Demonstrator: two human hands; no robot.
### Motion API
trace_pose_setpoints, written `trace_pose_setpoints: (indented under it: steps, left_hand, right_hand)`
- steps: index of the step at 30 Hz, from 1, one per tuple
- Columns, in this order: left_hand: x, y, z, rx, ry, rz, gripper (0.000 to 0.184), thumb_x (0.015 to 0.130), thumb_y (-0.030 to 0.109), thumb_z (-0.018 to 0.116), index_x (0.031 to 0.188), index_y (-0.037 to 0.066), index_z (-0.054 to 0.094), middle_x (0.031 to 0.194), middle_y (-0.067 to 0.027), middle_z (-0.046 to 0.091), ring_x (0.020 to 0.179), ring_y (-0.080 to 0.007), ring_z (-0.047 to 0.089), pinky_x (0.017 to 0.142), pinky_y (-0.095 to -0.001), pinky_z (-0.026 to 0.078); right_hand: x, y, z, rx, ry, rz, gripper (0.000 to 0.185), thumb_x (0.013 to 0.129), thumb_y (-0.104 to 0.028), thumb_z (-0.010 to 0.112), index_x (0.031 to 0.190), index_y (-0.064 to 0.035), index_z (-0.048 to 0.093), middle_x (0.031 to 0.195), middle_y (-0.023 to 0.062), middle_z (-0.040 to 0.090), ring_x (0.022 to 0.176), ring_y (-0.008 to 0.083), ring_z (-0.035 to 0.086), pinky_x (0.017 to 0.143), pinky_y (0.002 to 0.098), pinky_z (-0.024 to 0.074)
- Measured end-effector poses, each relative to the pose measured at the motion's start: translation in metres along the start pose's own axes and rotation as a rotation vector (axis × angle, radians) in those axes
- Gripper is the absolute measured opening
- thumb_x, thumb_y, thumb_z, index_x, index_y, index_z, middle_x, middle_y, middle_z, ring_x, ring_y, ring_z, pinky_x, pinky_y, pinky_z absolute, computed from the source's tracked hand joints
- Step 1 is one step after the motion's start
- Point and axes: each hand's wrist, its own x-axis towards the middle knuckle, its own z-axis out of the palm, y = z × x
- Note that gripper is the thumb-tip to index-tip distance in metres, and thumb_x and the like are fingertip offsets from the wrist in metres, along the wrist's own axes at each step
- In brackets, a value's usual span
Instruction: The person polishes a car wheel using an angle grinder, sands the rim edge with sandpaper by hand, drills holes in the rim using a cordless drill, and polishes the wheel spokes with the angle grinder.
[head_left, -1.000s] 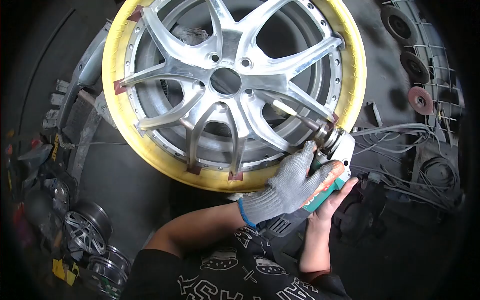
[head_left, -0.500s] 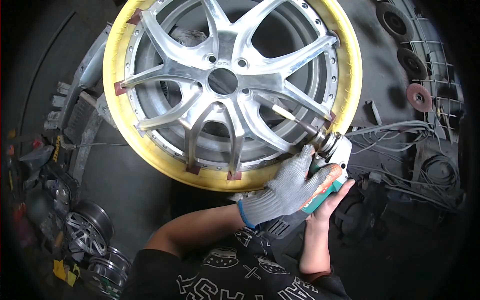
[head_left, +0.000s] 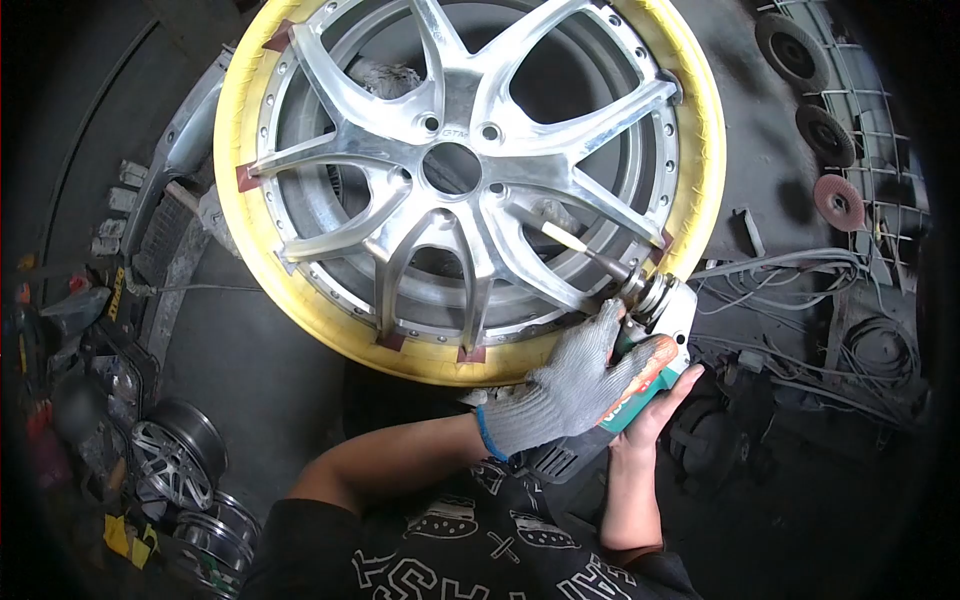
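Note:
A green angle grinder [head_left: 628, 402] with a metal head is held at the wheel's lower right edge. My left hand [head_left: 575, 388], in a grey knit glove with orange patches, wraps over its body from the left. Around its right side closes my bare right hand [head_left: 652, 418]; its fingers are partly hidden behind the tool. From the grinder's head a slim pointed bit [head_left: 567, 238] with a pale tip reches up-left between the spokes; I cannot tell whether it touches metal. The silver alloy wheel [head_left: 370, 150] has its rim covered in yellow tape [head_left: 265, 255].
Two dark discs and a reddish abrasive disc [head_left: 838, 203] hang on a wire rack [head_left: 880, 110] at right. Grey cables [head_left: 790, 262] lie coiled below. Spare wheels [head_left: 180, 455] and assorted parts sit at lower left. A grey metal piece [head_left: 182, 125] leans at upper left.
The wheel appears slightly farther right and lower in view. The bit's tip has shifted slightly left and down relative to the spokes. Both hands keep their hold on the grinder.

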Motion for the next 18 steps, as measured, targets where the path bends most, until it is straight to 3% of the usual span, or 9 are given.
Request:
trace_pose_setpoints:
  steps: [8,16,18]
  left_hand:
    - [0.011,-0.001,0.003,0.127,-0.015,0.032,0.046,0.090,0.017,0.060,0.121,-0.014,0.045,0.104,-0.0276,0.059,0.097,-0.0277,0.061,0.084,-0.0348,0.047]
    - [0.005,-0.001,0.004,-0.029,0.022,0.018,0.050,0.089,0.018,0.063,0.122,-0.014,0.044,0.105,-0.0298,0.058,0.098,-0.0336,0.061,0.084,-0.0365,0.047]
    - [0.007,-0.005,0.006,0.094,0.051,0.082,0.051,0.089,0.019,0.063,0.122,-0.015,0.044,0.105,-0.0300,0.059,0.099,-0.0346,0.061,0.085,-0.0374,0.047]
  right_hand:
    - [0.009,-0.008,-0.002,-0.017,0.012,-0.042,0.078,0.092,-0.067,0.034,0.137,-0.0030,0.040,0.131,0.0114,0.052,0.117,0.0243,0.053,0.100,0.0379,0.0421]
    - [0.006,-0.002,-0.006,-0.012,0.009,-0.014,0.080,0.091,-0.069,0.031,0.137,-0.0029,0.040,0.131,0.0102,0.052,0.117,0.0233,0.052,0.101,0.0377,0.0408]
    - [0.009,-0.005,-0.003,0.007,0.003,-0.032,0.078,0.092,-0.067,0.033,0.135,-0.0031,0.041,0.131,0.0106,0.052,0.115,0.0242,0.054,0.100,0.0380,0.0422]
